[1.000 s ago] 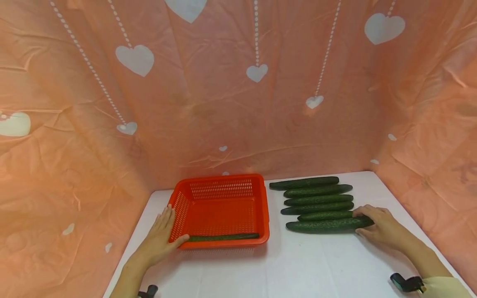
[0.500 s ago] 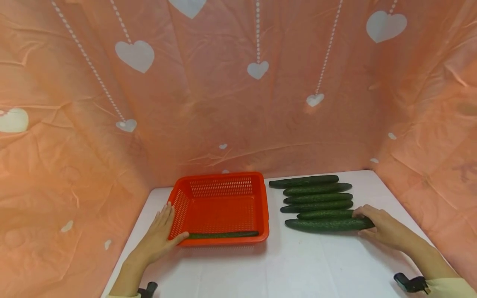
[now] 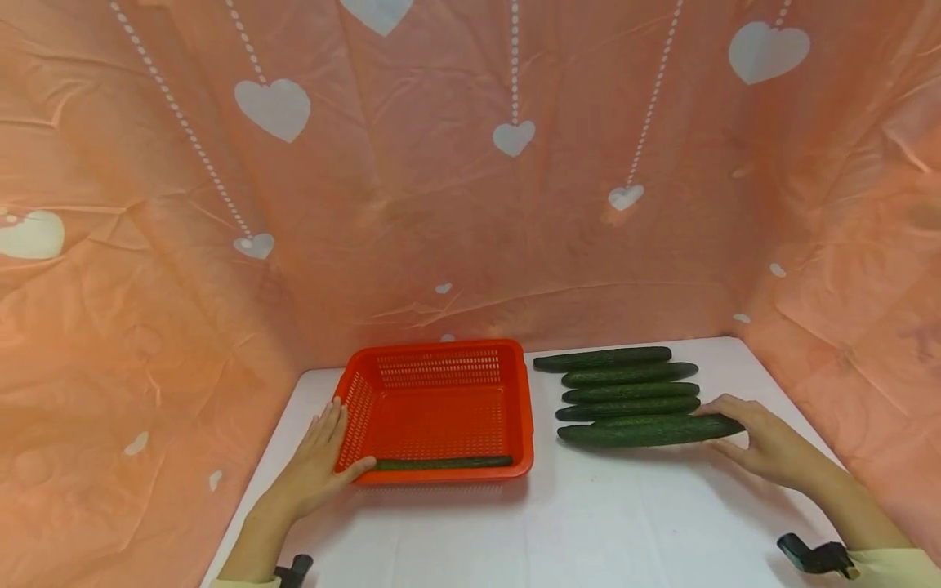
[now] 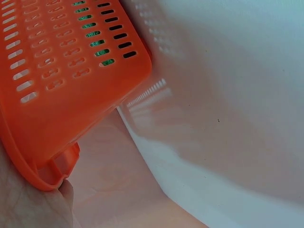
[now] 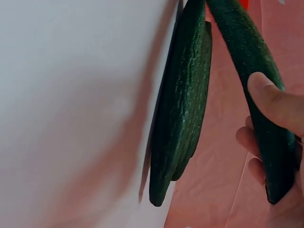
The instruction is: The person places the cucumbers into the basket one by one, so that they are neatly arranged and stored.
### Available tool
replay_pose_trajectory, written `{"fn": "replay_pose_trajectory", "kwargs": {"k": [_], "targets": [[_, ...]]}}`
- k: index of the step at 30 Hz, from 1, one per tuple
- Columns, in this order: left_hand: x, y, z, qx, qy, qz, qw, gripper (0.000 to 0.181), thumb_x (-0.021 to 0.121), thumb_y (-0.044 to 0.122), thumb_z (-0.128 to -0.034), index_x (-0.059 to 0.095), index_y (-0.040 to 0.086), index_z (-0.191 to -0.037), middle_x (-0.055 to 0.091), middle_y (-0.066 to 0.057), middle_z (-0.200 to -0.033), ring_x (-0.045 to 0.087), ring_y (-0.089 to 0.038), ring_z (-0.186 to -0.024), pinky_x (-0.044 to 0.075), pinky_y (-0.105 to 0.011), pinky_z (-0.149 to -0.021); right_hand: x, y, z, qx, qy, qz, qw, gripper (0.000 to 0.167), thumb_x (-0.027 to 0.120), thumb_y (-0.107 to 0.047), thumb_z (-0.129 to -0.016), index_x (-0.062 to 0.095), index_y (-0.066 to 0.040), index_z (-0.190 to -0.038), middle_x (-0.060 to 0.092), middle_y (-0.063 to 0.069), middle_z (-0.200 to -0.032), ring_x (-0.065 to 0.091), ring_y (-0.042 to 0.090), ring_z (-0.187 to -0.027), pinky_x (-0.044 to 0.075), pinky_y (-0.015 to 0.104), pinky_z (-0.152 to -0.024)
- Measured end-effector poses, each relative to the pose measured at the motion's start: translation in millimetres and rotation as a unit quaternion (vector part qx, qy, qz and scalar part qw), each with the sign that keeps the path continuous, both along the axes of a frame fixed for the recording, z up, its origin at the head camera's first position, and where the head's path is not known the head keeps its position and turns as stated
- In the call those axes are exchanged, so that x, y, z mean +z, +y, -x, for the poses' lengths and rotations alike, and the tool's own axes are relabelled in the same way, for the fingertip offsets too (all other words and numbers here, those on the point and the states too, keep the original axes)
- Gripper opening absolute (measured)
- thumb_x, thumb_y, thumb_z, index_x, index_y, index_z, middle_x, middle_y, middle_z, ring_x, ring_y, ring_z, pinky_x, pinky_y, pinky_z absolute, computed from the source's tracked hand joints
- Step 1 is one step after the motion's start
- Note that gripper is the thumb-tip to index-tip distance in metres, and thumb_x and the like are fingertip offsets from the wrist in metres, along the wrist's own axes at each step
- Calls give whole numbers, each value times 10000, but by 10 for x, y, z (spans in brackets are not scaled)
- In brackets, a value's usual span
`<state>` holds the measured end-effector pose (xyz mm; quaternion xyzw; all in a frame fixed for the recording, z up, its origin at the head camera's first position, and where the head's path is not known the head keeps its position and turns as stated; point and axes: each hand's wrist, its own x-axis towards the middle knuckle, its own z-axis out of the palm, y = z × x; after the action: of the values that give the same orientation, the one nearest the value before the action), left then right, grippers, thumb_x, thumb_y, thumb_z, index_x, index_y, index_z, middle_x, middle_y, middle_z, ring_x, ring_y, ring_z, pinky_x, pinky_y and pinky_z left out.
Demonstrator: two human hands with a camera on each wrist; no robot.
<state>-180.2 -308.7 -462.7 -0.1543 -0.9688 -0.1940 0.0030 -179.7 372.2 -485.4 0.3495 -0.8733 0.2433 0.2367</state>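
My right hand (image 3: 764,441) grips one end of a long dark green cucumber (image 3: 647,432), thumb on one side and fingers on the other. In the right wrist view the held cucumber (image 5: 251,61) is lifted off the table, apart from the cucumbers (image 5: 183,104) lying there. My left hand (image 3: 312,465) rests on the left side of a red plastic basket (image 3: 525,408), fingers straight and thumb over the front rim. A single cucumber (image 3: 441,463) lies inside along the basket's front wall; green shows through the slots of the basket (image 4: 85,95) in the left wrist view.
Several more cucumbers (image 3: 632,391) lie in a stacked row right of the basket, roughly parallel. A white cloth covers the table (image 3: 573,523). Behind and at both sides hangs a pink-orange sheet (image 3: 470,212) with white hearts.
My right hand has raised its cucumber from the table and moved it slightly back, so it now partly covers the one behind. My left hand stays on the basket.
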Motion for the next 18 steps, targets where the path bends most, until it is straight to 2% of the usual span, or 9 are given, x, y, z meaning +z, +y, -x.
{"fn": "replay_pose_trajectory", "kwargs": {"k": [1, 2, 5, 7, 11, 15, 18], "targets": [[0, 1, 4, -2, -5, 24, 10000, 1066, 637, 596, -1020, 178, -128, -1654, 34, -291, -1769, 48, -487, -1635, -29, -506, -1344, 16, -16, 1, 51, -14, 117, 9999, 681, 949, 81, -598, 733, -172, -1193, 730, -62, -1095, 629, 23, -1053, 338, 36, -1032], [-4, 1, 8, -3, -22, 25, 10000, 1068, 635, 599, -1020, 175, -127, -1655, 30, -289, -1770, 48, -488, -1635, -53, -476, -1343, 32, -31, 4, 110, -20, 238, 9997, 679, 944, 92, -595, 737, -160, -1190, 734, -54, -1092, 627, 9, -1068, 344, 38, -1038], [-16, -1, 17, 1, -12, 47, 10000, 1069, 633, 600, -1020, 175, -129, -1653, 31, -289, -1769, 42, -482, -1637, -49, -486, -1343, 96, -78, 10, 180, -45, 489, 9986, 653, 937, 115, -603, 744, -116, -1183, 742, -52, -1094, 621, -31, -1101, 377, 46, -1034], [-24, 0, 20, 5, -28, 47, 10000, 1071, 631, 602, -1020, 171, -128, -1655, 28, -285, -1771, 38, -477, -1639, -75, -445, -1340, 137, -103, 7, 93, -53, 555, 9984, 651, 939, 116, -610, 746, -112, -1189, 741, -69, -1101, 619, -50, -1103, 392, 45, -1012], [-13, 9, 13, -9, 1, 22, 10000, 1064, 635, 594, -1021, 179, -129, -1653, 39, -292, -1768, 43, -481, -1637, -62, -461, -1342, 202, -155, -23, -210, -256, 693, 9970, 662, 946, 102, -651, 744, -176, -1217, 724, -114, -1120, 603, -81, -1109, 389, 34, -989], [1, 11, 5, -11, 35, 3, 10000, 1061, 640, 592, -1020, 187, -133, -1650, 49, -299, -1765, 59, -496, -1630, -131, -337, -1310, 250, -262, -32, -324, -516, 959, 9935, 633, 947, 79, -695, 753, -180, -1238, 720, -98, -1161, 582, -93, -1168, 373, 32, -1014], [13, 12, -3, 9, 54, -4, 10000, 1062, 646, 591, -1016, 196, -136, -1646, 57, -302, -1763, 71, -502, -1628, -124, -340, -1314, 305, -389, -26, -382, -618, 1020, 9921, 591, 943, 41, -734, 757, -180, -1249, 721, -88, -1190, 570, -95, -1203, 367, 33, -1026]]}}
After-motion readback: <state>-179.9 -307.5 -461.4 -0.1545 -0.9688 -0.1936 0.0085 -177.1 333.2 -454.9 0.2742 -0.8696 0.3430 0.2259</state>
